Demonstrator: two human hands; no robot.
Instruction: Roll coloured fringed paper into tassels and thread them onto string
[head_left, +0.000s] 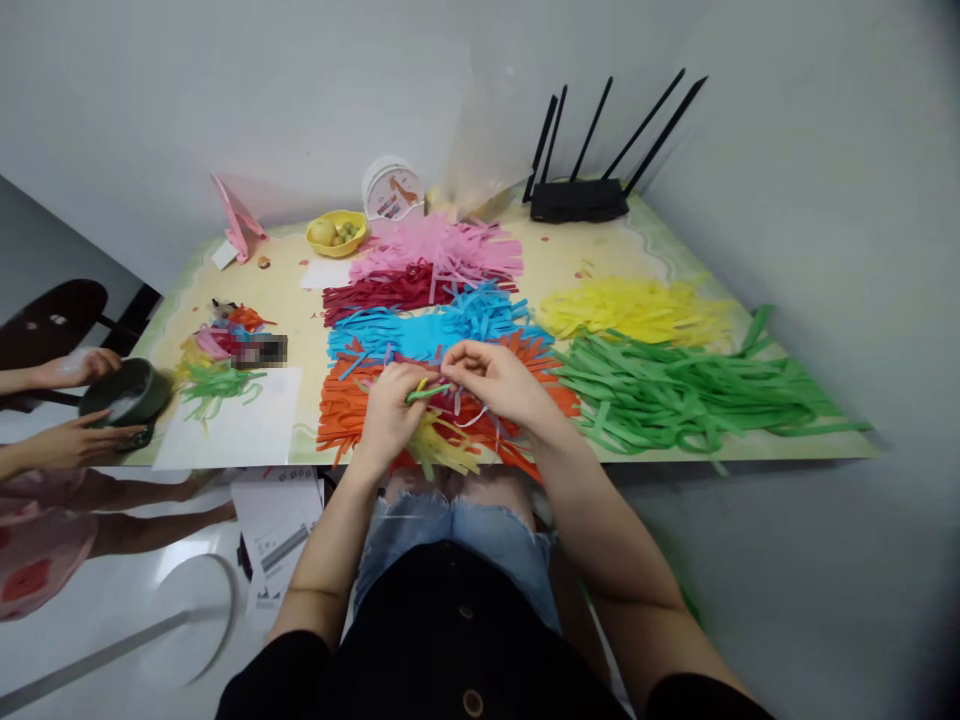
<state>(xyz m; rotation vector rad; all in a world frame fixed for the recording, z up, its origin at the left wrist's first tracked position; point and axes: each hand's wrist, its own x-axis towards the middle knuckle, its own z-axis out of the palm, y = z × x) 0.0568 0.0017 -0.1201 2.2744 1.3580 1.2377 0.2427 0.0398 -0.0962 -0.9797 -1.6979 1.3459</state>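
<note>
My left hand [391,412] and my right hand [496,378] meet over the near edge of the table, both pinched on one green paper strip [429,392] held between them. Under the hands lie an orange pile of paper strips [343,410] and a few yellow strips [442,450]. A blue pile [427,330] sits just beyond my fingers. A big green pile [675,395] spreads to the right of my right hand.
Farther back lie dark red [382,292], pink [442,248] and yellow [637,310] strip piles, a yellow bowl of fruit [337,233], a white tub [391,188] and a black router [577,198]. At the left, another person's hands hold a dark bowl [124,395] beside white paper [236,430].
</note>
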